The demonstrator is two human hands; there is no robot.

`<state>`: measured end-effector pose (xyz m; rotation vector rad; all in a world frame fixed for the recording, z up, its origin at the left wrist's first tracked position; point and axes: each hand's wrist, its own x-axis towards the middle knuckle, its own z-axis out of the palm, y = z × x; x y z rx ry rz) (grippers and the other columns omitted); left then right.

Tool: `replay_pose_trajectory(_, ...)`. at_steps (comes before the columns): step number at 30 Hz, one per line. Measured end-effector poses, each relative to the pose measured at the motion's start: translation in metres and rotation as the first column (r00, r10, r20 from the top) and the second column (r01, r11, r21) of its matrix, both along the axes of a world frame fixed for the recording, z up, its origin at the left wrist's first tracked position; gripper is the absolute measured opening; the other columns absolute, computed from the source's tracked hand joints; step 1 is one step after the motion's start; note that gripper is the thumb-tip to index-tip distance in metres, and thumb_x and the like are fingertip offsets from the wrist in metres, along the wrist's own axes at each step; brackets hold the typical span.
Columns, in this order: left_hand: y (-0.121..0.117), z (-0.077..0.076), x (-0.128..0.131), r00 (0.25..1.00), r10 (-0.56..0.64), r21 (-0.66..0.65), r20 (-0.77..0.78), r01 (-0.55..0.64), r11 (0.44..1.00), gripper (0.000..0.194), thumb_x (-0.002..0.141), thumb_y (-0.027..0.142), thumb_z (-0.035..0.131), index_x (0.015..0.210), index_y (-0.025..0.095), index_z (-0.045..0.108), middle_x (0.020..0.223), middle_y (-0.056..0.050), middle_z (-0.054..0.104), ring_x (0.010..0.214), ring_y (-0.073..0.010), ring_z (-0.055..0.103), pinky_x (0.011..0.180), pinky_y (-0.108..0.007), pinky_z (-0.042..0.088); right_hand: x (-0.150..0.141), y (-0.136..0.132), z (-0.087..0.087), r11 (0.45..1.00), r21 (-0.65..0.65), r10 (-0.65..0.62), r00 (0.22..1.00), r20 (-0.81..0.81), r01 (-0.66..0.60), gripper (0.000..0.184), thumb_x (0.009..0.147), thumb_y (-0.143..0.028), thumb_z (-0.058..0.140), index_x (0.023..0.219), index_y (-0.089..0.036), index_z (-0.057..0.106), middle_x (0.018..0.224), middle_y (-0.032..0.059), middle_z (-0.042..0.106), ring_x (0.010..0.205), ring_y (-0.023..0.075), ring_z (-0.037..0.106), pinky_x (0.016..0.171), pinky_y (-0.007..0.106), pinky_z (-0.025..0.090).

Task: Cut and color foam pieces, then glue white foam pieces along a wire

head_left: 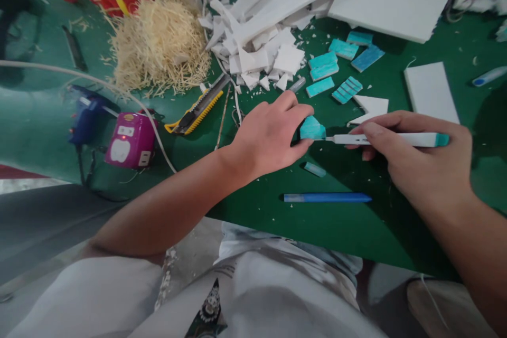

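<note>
My left hand (pixel 273 129) pinches a small turquoise-coloured foam piece (pixel 312 128) between thumb and fingers, just above the green table (pixel 253 200). In my right hand (pixel 428 158) is a white marker (pixel 390 139) with a turquoise end, its tip touching or very near the right edge of the foam piece. Below them lie a clear turquoise pen cap (pixel 315 169) and a blue marker (pixel 327 198). Several turquoise foam blocks (pixel 324 66) rest beyond my hands, one striped with dark lines (pixel 347 90). White foam offcuts (pixel 370 108) sit behind the marker.
White foam scraps (pixel 257 58) and straw-like shreds (pixel 162 37) are heaped at the back. A yellow utility knife (pixel 198 105), a magenta power socket block (pixel 130 140) and a blue glue gun (pixel 89 113) lie left, with a white cable (pixel 119 92) crossing. Foam boards (pixel 431 92) stand right.
</note>
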<state>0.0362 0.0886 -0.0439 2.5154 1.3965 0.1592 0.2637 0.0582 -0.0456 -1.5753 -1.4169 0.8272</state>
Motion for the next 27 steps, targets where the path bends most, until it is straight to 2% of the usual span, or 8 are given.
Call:
replay_pose_trajectory(5,0.000,0.000,0.000,1.000,0.007,0.000,0.000,-0.007,1.000,0.040,0.101,0.038,0.067,0.137,0.021,0.069,0.126,-0.012,0.067,0.104,-0.0279,0.072,0.084,-0.039,0.057,-0.002,-0.001,0.004,0.999,-0.026,0.028,0.999,-0.018,-0.028,0.008,0.086,-0.029,0.084,0.078,-0.031,0.085,0.061,-0.0021,0.068,0.053,0.0174,0.062,0.048,0.032,0.050)
replay_pose_trajectory(9,0.000,0.000,0.001,1.000,0.010,-0.008,-0.012,-0.010,1.000,0.041,0.101,0.038,0.068,0.137,0.019,0.069,0.126,-0.013,0.067,0.104,-0.0286,0.072,0.084,-0.040,0.057,-0.005,-0.004,0.010,0.996,-0.083,-0.019,1.000,0.017,0.020,0.020,0.088,-0.024,0.080,0.070,-0.031,0.080,0.062,-0.0018,0.070,0.055,0.0179,0.063,0.051,0.032,0.049)
replay_pose_trajectory(15,0.000,0.001,0.001,1.000,0.000,0.004,-0.009,0.000,1.000,0.041,0.102,0.039,0.067,0.138,0.020,0.069,0.126,-0.012,0.067,0.104,-0.0285,0.072,0.085,-0.039,0.057,-0.005,-0.002,0.009,1.000,-0.022,0.003,1.000,0.005,-0.003,0.007,0.086,-0.031,0.084,0.079,-0.032,0.084,0.070,-0.0021,0.074,0.056,0.0165,0.064,0.057,0.033,0.055)
replay_pose_trajectory(21,-0.001,0.001,0.000,1.000,-0.023,0.014,-0.019,0.023,1.000,0.047,0.102,0.042,0.068,0.143,0.018,0.066,0.126,-0.013,0.068,0.106,-0.0292,0.073,0.085,-0.039,0.056,-0.004,0.004,0.006,1.000,-0.023,0.002,1.000,-0.028,-0.003,0.008,0.083,-0.025,0.083,0.075,-0.025,0.084,0.066,-0.0006,0.073,0.053,0.0135,0.063,0.056,0.031,0.054)
replay_pose_trajectory(27,0.000,-0.002,-0.001,0.999,-0.041,0.035,-0.002,0.041,0.999,0.042,0.102,0.043,0.068,0.136,0.018,0.068,0.125,-0.012,0.068,0.107,-0.0289,0.072,0.084,-0.037,0.055,-0.003,0.003,0.004,1.000,-0.015,0.020,1.000,-0.019,-0.020,0.009,0.087,-0.027,0.081,0.078,-0.028,0.084,0.066,-0.0025,0.072,0.055,0.0120,0.062,0.058,0.030,0.054)
